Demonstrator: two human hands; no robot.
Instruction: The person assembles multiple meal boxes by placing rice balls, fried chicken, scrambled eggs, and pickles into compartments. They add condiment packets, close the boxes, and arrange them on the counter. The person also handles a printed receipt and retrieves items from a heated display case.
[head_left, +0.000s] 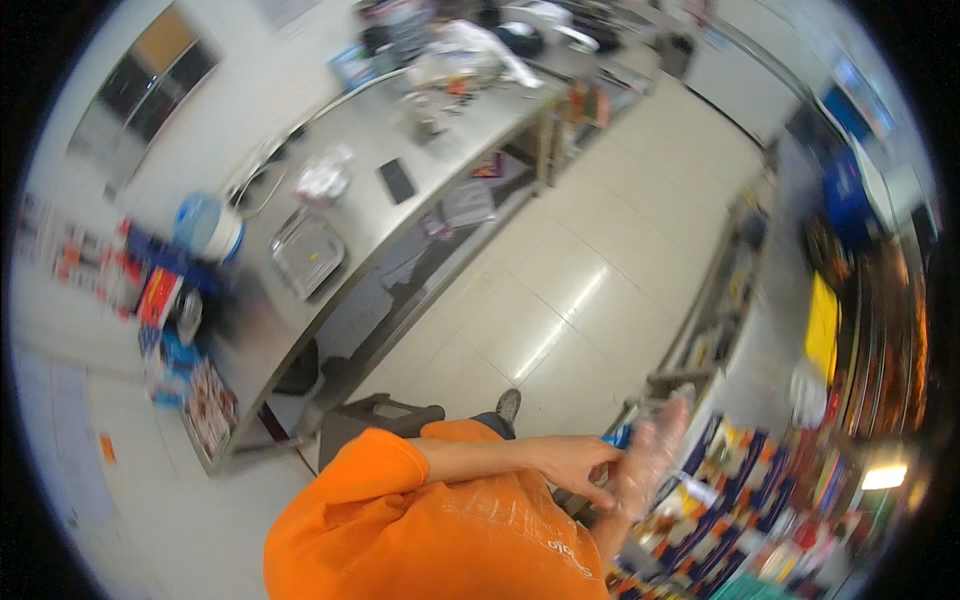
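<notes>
My left hand (574,462), bare, reaches across my front to the right. Its thumb and fingers curl against the wrist side of a clear plastic glove (640,468) and look closed on its cuff. That glove covers my right hand (655,450), which points up and away with its fingers stretched out and nothing in it. Blur hides the exact pinch point. Just beyond and to the right of the hands lie many colourful printed packages (725,480).
Along the left runs a steel table (360,235) with a metal tray (307,255), a dark phone (397,181) and a large water bottle (208,228). A grey plastic stool (380,415) stands by its near end. Another steel counter (768,270) lines the right, holding a yellow item (822,325).
</notes>
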